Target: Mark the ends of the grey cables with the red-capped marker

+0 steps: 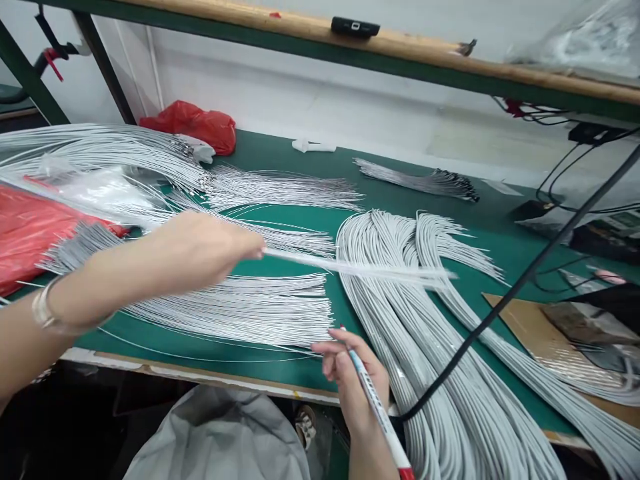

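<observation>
My left hand [205, 248] is closed round a few thin white wires [360, 268], which stretch out to the right, blurred, over the grey cable bundles [400, 293]. Below it, a fan of cut white wires [280, 310] lies on the green mat [300, 373]. Near the mat's front edge, my right hand [355, 373] holds a white marker pen [377, 400] with a red end. Its fingertips are beside the ends of the fanned wires; whether they touch them I cannot tell.
More wire bundles [285, 189] lie behind, with a dark-tipped bundle [425, 181] at the back. Red plastic bags [200, 125] are at the left. A black cable [500, 307] crosses the right side. Cardboard [520, 327] lies at the right, and a shelf [300, 30] runs above.
</observation>
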A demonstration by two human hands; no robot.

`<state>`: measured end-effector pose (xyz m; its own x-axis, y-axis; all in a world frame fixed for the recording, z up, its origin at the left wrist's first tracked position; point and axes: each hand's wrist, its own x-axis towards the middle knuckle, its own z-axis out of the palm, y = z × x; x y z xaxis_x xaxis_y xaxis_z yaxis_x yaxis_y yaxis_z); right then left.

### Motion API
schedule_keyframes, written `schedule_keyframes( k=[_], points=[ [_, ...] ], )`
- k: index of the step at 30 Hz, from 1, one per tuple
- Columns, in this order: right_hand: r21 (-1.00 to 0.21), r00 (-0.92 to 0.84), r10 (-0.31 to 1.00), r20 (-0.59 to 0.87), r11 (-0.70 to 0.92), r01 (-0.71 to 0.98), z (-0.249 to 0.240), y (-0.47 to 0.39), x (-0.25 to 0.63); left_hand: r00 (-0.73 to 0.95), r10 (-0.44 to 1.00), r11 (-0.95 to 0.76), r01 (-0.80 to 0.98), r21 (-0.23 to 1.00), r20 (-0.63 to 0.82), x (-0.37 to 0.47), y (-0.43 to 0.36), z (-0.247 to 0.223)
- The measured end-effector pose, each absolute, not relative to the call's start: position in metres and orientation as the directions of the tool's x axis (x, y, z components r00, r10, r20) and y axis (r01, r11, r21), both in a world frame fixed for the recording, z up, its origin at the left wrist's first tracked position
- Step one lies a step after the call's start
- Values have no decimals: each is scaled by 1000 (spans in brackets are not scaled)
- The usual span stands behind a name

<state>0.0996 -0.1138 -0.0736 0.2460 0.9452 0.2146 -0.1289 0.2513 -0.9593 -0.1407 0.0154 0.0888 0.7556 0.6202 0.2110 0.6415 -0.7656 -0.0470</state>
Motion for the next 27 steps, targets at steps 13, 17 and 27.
schedule_keyframes(
  k=[13, 17, 27],
  points=[
    [-993, 524, 849, 74, 109, -35, -104, -134, 125, 636, 771, -636, 769, 62, 33, -125, 185, -39],
    [-992, 536, 841, 79, 117, -38, -108, -137, 137, 609, 790, -612, 779, 140, 63, -123, 174, -44],
    [-988, 606, 793, 54, 130, -81, -88, -139, 123, 706, 615, -579, 707, 406, -352, -115, 97, -39]
  ],
)
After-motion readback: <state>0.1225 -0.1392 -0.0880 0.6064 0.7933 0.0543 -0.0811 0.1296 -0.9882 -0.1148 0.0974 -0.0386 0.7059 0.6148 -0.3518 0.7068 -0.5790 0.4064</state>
